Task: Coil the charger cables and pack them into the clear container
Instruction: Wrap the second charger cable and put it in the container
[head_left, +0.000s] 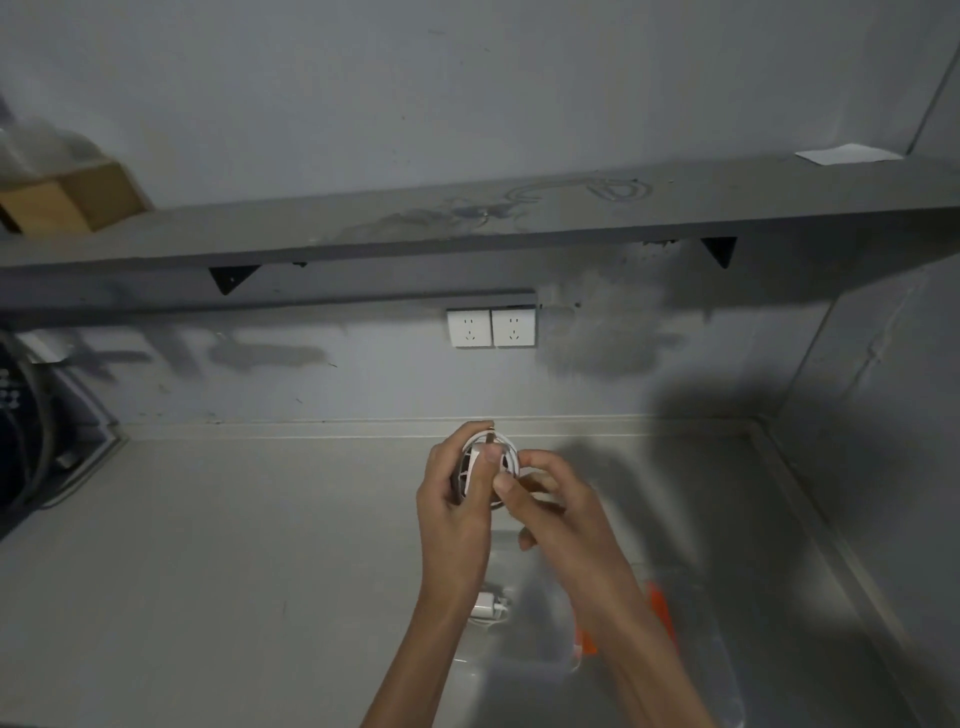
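A white charger cable (506, 451) is wound into a small coil, held up above the table near the back wall. My left hand (457, 499) grips the coil with its thumb pressed on the front. My right hand (545, 499) pinches the coil's right side with its fingertips. Below my arms stands the clear container (540, 644) with orange clips (661, 608) on its side. A white charger plug (488, 603) with its cable lies at the container's left edge; I cannot tell whether it is inside or beside it.
A grey shelf (467, 223) runs along the wall above, with a cardboard box (67, 200) at its left end and a white paper (847, 155) at its right. Two white wall sockets (491, 327) sit under the shelf. A dark object (21, 431) stands at the left.
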